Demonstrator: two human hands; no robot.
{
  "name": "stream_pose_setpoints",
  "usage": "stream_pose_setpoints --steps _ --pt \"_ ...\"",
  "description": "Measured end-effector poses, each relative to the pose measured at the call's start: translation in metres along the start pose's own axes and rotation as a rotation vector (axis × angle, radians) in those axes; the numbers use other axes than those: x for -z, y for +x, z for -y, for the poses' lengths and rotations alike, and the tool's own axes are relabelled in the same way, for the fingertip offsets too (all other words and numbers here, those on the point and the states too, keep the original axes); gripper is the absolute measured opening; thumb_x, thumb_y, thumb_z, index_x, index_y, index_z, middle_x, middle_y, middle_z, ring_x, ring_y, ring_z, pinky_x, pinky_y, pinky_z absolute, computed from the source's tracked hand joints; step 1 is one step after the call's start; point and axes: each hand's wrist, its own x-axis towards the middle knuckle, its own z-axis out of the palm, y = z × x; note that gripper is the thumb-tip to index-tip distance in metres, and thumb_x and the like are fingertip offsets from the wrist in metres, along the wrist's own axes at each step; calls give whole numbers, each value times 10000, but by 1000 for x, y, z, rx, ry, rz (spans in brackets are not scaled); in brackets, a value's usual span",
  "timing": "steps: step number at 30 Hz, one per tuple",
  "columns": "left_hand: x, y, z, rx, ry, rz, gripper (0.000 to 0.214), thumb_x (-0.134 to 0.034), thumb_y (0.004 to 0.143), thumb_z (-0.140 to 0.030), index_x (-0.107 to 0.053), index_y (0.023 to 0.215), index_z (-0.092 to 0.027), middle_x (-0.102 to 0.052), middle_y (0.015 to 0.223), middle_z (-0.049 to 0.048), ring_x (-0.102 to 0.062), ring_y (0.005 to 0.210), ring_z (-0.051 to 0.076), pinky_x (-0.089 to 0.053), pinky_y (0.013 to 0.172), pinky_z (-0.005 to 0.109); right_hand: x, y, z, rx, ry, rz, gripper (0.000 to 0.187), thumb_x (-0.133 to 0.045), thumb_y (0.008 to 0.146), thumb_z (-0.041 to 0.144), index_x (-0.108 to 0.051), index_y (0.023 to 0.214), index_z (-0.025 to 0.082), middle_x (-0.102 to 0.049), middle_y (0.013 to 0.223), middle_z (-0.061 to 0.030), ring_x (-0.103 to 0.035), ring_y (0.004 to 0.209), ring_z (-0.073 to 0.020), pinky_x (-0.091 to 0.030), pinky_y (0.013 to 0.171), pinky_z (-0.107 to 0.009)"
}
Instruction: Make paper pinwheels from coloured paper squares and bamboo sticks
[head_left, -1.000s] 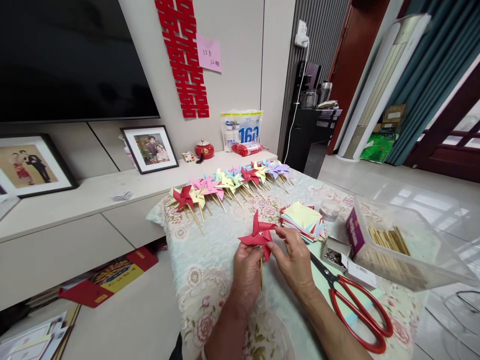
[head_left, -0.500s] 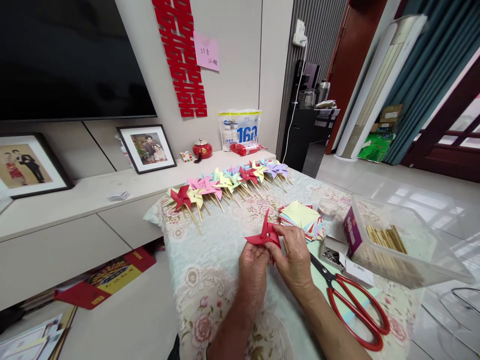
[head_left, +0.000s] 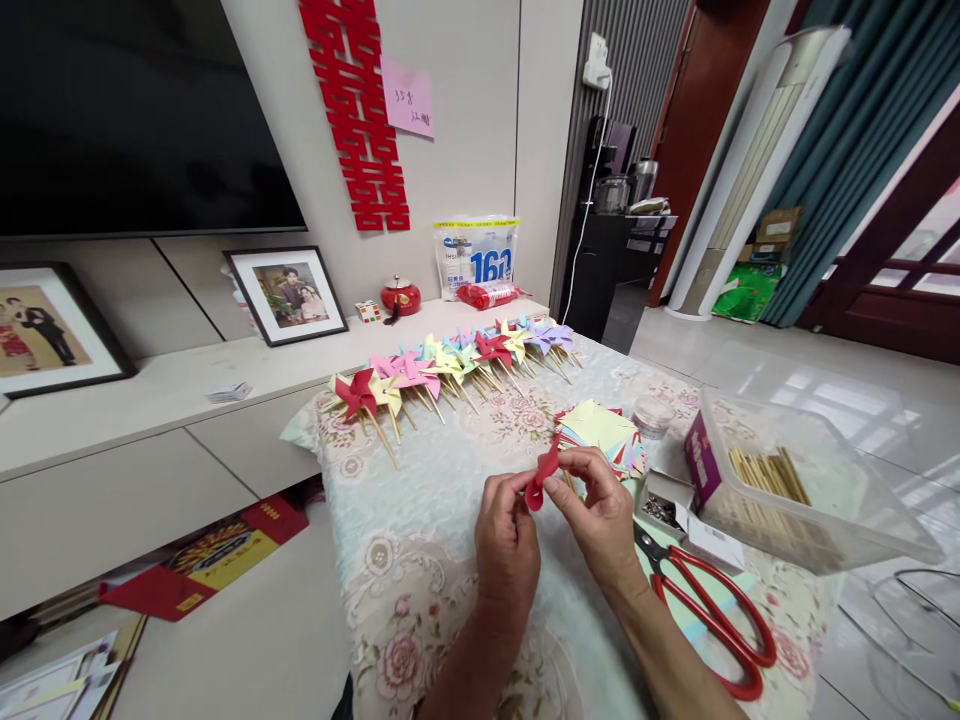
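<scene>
A red paper pinwheel [head_left: 541, 480] is held above the table, turned nearly edge-on to me. My left hand [head_left: 508, 530] pinches its left side with closed fingers. From the other side, the thumb and fingers of my right hand [head_left: 600, 515] grip it too. No stick shows clearly on this pinwheel. Just beyond my right hand lies a stack of cut paper squares [head_left: 598, 430], pale yellow on top. Red-handled scissors [head_left: 712, 610] rest by my right forearm. A small box of metal fasteners [head_left: 663, 505] sits beside them.
A row of finished pinwheels on sticks [head_left: 450, 365] lies along the table's far side. At right stands a clear plastic bin [head_left: 825, 530] with wooden sticks [head_left: 772, 478]. Near the stack is a round clear container [head_left: 653, 415]. Behind runs a white cabinet [head_left: 247, 400] with framed photos [head_left: 289, 295].
The red pinwheel has turned from facing me to nearly edge-on. My left fingers have moved up along it, and the right hand has shifted its grip. The view has swung slightly right.
</scene>
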Motion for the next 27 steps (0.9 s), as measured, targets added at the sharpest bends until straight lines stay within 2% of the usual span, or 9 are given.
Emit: stream_pose_setpoints --steps 11,13,15,18,20,22,25,27 --pt "-2 -1 -1 -52 50 23 339 -601 761 -10 -792 926 -236 -682 901 84 -608 887 245 -452 839 311 -2 1 -1 -80 41 -14 101 -711 852 295 -665 898 218 -661 908 -42 -627 879 -219 -508 822 -380" --pt "-3 -1 2 24 -31 9 269 -651 749 -43 -786 897 -222 -686 898 79 -614 883 235 -456 837 306 -2 0 1 -82 51 -33 124 -714 847 306 -673 925 220 -660 923 -44 -628 891 -222 -504 834 -381" --pt "-4 2 6 184 -199 -40 202 -732 710 -97 -765 877 -205 -699 882 67 -626 843 216 -468 794 296 -2 0 3 -92 69 -61 176 -704 854 333 -681 989 223 -668 976 -56 -633 933 -230 -497 854 -381" --pt "-3 10 10 417 -487 -150 280 -806 616 -141 -714 875 -193 -708 807 27 -619 718 160 -465 678 253 -1 -1 3 -140 40 -62 211 -658 880 375 -689 1021 221 -684 995 -65 -639 920 -231 -492 820 -356" --pt "1 16 11 489 -633 -194 368 -816 555 -120 -694 892 -200 -707 784 0 -617 687 131 -470 661 228 -3 -1 1 -176 -22 19 194 -617 895 380 -701 955 216 -691 906 -52 -633 832 -220 -481 750 -329" --pt "7 23 12 521 -726 -206 405 -818 513 -91 -687 879 -205 -709 792 -10 -639 719 123 -497 710 221 -6 -3 -1 -198 -82 168 194 -585 899 366 -697 859 213 -682 809 -35 -614 753 -209 -454 689 -308" --pt "17 30 18 533 -760 -222 327 -819 502 -69 -671 765 -194 -697 767 -11 -656 757 124 -518 771 224 -14 -8 -1 -252 -138 397 201 -551 899 316 -657 770 205 -652 710 -8 -579 673 -186 -409 636 -282" --pt "23 34 25 531 -767 -252 291 -818 514 -63 -660 721 -193 -693 758 -9 -654 768 129 -524 779 229 -19 -13 0 -300 -164 484 178 -552 883 284 -639 753 200 -611 649 16 -545 626 -167 -375 608 -266"
